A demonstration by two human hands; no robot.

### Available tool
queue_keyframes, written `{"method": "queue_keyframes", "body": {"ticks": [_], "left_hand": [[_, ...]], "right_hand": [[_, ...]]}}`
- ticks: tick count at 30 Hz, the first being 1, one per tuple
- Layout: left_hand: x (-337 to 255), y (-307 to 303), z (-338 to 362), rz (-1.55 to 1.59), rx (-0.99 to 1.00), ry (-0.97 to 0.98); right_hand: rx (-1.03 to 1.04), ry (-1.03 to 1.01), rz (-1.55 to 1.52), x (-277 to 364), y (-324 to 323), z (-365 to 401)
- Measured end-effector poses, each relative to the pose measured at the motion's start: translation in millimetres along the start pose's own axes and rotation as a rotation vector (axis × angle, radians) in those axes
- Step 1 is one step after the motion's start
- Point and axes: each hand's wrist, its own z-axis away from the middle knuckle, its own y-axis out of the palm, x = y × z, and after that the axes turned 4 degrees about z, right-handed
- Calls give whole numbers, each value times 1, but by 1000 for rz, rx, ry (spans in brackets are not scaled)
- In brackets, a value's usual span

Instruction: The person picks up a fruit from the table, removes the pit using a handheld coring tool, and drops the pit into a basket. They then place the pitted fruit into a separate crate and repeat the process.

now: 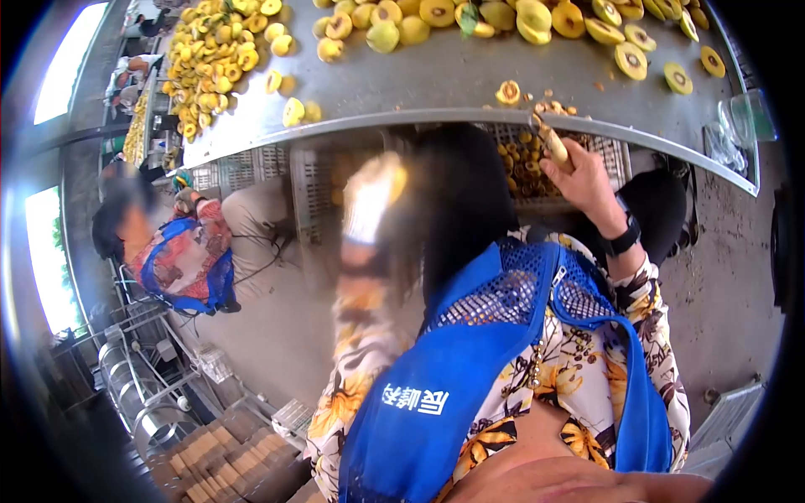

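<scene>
My left hand [371,199], in a white glove, is smeared by motion in front of the table's near edge. A yellow fruit piece [398,184] shows at its fingers. My right hand [584,180], bare with a dark watch at the wrist, is closed around the pale handle of a small tool [553,143]. The tool's tip is at the table edge, close to small brown bits [555,109] and a cut fruit half [507,92]. Many yellow fruit halves [631,62] lie farther back on the metal table [394,82].
Below the table edge stands a crate [619,159] with dark-centred pieces. A yellow fruit pile [214,63] covers the table's left part. Clear plastic [728,147] lies at the right corner. Another person [180,251] sits at left. Stacked brown blocks [214,453] are at lower left.
</scene>
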Motion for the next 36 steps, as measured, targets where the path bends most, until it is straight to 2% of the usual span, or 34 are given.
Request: {"method": "queue_keyframes", "body": {"ticks": [2, 4, 5, 6, 7, 8, 10, 11, 12, 15, 18, 20, 22, 23, 26, 27, 30, 33, 36], "left_hand": [[-26, -33, 1, -479, 263, -216], [-22, -43, -25, -518, 125, -120], [-38, -51, -47, -453, 24, -29], [-18, -46, -76, -446, -156, 285], [-16, -45, -114, -500, -209, 442], [-34, -47, -141, -380, -336, 478], [-54, -40, -199, -335, -389, 255], [-46, -31, -232, -419, -363, 189], [-33, -16, -266, -382, -265, 138], [-33, 8, -291, -345, -118, 9], [-62, -21, -263, -341, 91, -61], [-63, -24, -226, 638, 84, -43], [-65, -17, -193, 1063, 127, 40], [-102, -32, -158, 1372, 233, -193], [-129, -12, -105, 1479, 188, -284], [-134, -6, -94, 1498, 216, -382], [-128, 26, -76, 1685, 317, -398], [-135, 49, -71, 1820, 294, -430], [-140, 61, -65, 1763, 346, -279]], "right_hand": [[17, 26, -26, -6, 8, -2], [41, 44, -33, -4, 11, -2], [42, 46, -29, 1, 13, -2], [43, 48, -24, 9, 14, -1], [89, 78, 20, 20, 11, -1], [89, 63, 20, 21, 13, 1], [49, 37, -17, 20, 21, 8], [137, 149, 15, 29, 16, 11], [152, 177, -11, 30, 16, 14], [96, 181, -3, 31, 7, 25], [-50, 122, 42, 23, 5, 31], [-6, 210, -1, 28, 1, 24], [34, 165, 4, 33, 3, 12], [48, 108, 37, 36, 5, 7], [101, -6, 82, 52, 13, -10], [107, -28, 93, 56, 17, -14], [116, -54, 121, 60, 23, -15], [118, -31, 139, 54, 26, -9], [93, -49, 113, 47, 26, -2]]}}
